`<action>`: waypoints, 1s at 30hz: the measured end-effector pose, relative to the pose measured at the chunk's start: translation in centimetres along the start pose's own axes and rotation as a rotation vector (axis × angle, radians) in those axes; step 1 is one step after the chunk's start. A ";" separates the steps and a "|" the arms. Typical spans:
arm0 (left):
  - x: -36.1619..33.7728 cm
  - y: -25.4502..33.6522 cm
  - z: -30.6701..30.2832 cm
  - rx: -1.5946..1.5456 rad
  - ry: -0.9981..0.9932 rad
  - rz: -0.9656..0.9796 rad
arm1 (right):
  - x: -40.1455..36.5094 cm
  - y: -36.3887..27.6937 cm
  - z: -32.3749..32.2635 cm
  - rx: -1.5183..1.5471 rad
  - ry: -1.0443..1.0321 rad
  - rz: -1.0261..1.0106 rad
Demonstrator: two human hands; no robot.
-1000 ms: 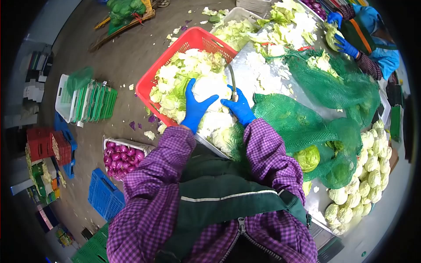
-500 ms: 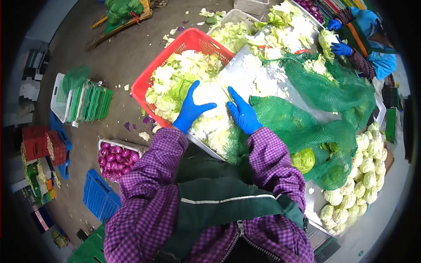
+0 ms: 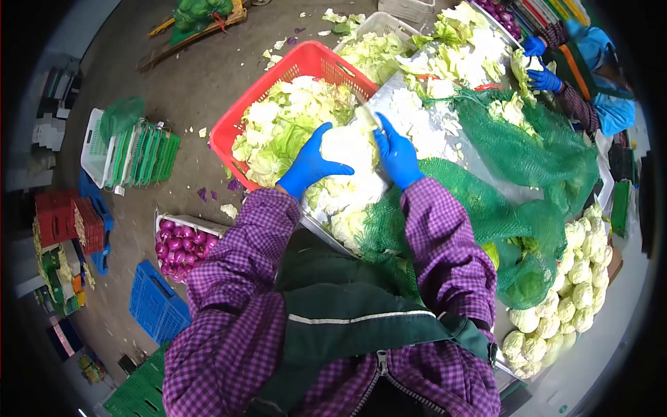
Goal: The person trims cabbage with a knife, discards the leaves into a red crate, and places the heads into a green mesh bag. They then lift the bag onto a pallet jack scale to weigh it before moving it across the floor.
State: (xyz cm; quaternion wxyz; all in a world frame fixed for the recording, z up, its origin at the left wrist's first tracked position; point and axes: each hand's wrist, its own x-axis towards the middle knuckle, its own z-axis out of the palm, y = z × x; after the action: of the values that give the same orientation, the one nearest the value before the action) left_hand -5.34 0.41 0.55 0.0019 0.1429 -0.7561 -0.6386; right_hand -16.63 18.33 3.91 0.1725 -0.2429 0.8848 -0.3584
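Observation:
A pale, overexposed cabbage [image 3: 344,146] lies between my gloved hands over the metal table. My left hand [image 3: 310,165] cups its left side, thumb and fingers spread around it. On its right, my right hand [image 3: 397,153] has its fingers folded round a knife [image 3: 367,115], whose blade is blurred and points up and left. Loose cabbage leaves [image 3: 333,198] lie below the hands. Just beyond my left hand stands a red crate [image 3: 226,135] full of leaves. Green netting [image 3: 385,222] lies right below my right hand.
Trimmed cabbages [image 3: 549,323] are piled at the right. A co-worker's gloved hands [image 3: 545,78] hold a cabbage at the upper right. A crate of purple onions [image 3: 184,247] and a blue crate [image 3: 156,306] stand on the floor at left.
Both hands have moved slightly up and right. My right hand has turned, its fingers now more closed, and the blurred blade shows above it. The netting near my right sleeve has shifted.

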 end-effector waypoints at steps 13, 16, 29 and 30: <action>-3.3 2.3 -0.2 -0.202 0.041 -0.295 | -3.1 2.6 1.4 0.098 0.399 -0.049; -2.1 1.3 -0.1 -0.445 0.014 -0.311 | -7.2 0.4 0.5 0.133 0.039 -0.011; -4.6 -1.4 2.0 -0.190 0.044 0.122 | -0.7 5.7 5.2 0.541 0.185 0.314; -4.8 -1.4 1.6 -0.189 0.036 0.031 | -0.2 7.0 5.7 0.422 0.223 0.303</action>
State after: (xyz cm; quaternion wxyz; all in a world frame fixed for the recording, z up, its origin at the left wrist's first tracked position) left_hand -0.77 2.76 -0.23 0.0386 0.1417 -0.6944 -0.7045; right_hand -15.88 19.69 -4.98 0.1726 -0.0258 0.8304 -0.5291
